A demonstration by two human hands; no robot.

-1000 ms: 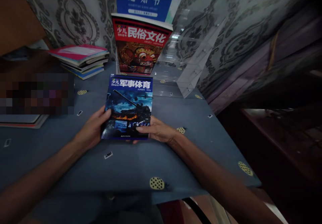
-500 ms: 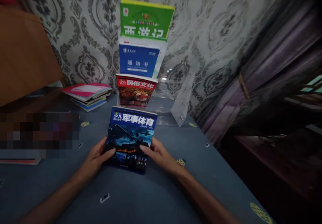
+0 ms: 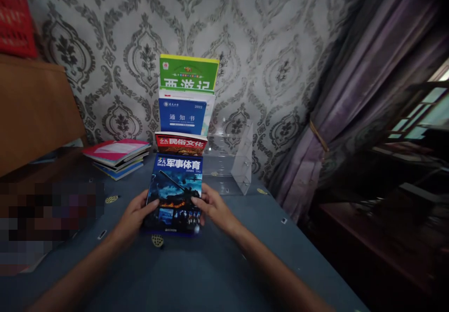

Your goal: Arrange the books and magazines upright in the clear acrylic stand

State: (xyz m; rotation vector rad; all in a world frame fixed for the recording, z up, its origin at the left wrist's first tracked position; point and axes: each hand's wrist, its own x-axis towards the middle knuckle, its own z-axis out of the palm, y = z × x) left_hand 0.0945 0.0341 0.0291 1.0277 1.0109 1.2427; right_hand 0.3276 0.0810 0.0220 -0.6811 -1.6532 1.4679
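A dark blue book (image 3: 177,188) with a tank on its cover is held between my two hands, front toward me. My left hand (image 3: 136,214) grips its left edge, thumb on the cover. On the right edge, my right hand (image 3: 215,209) is closed the same way. Just behind stands a clear tiered rack (image 3: 242,157). Its left side bears a red book (image 3: 180,143), partly hidden by the blue one, a blue booklet (image 3: 182,115) above that, and a green book (image 3: 189,71) at the top back.
A pile of books and booklets (image 3: 117,150) lies left of the rack. Behind is a patterned wall (image 3: 280,68), with a tied curtain (image 3: 326,115) at right. A brown box-like object (image 3: 35,115) and red basket (image 3: 16,19) are at far left, above the blue tablecloth (image 3: 196,274).
My view has tilted up, so the rack sits lower in the picture. The blue book has come closer to the rack and covers more of the red book. Both hands keep their grip.
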